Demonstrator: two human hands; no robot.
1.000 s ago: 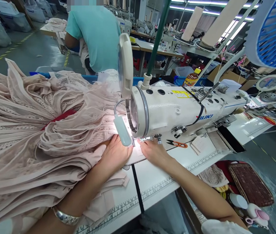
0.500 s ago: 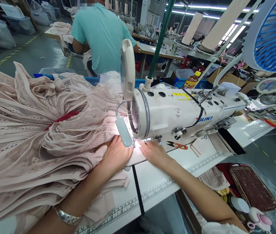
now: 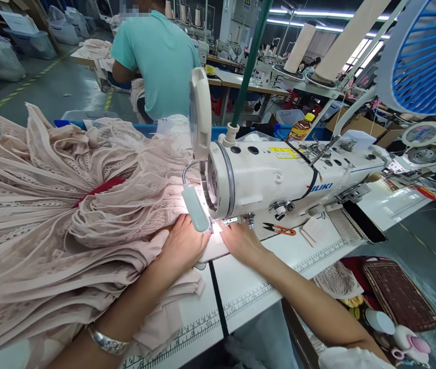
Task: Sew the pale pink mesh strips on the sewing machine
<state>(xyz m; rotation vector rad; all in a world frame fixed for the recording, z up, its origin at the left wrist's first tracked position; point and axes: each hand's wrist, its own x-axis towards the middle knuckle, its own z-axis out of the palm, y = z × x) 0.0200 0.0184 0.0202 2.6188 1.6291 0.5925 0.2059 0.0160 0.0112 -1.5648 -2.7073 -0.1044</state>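
A white sewing machine (image 3: 256, 177) stands on the table with its head at the middle. By its needle area my left hand (image 3: 187, 238) is closed on beige fabric (image 3: 172, 197), its fingers partly hidden behind a small grey lamp (image 3: 195, 207). My right hand (image 3: 241, 241) is across from it, fingers bent together on the brightly lit edge of the same fabric under the machine head. The needle and the stitched spot are hidden. Left of my hands lies a large heap of beige lace-edged garment pieces (image 3: 98, 220), bound by a red strip (image 3: 100, 190).
Orange-handled thread snips (image 3: 279, 229) and a stack of pale cards (image 3: 314, 228) lie right of my right hand. A black tray (image 3: 362, 220) is farther right. A drink bottle (image 3: 300, 128) stands behind the machine, a blue fan (image 3: 425, 56) above. A co-worker in turquoise (image 3: 160, 56) sits ahead.
Both hands stay at nearly the same spot by the needle area. The view has shifted slightly, and the co-worker's right arm has drawn in out of sight.
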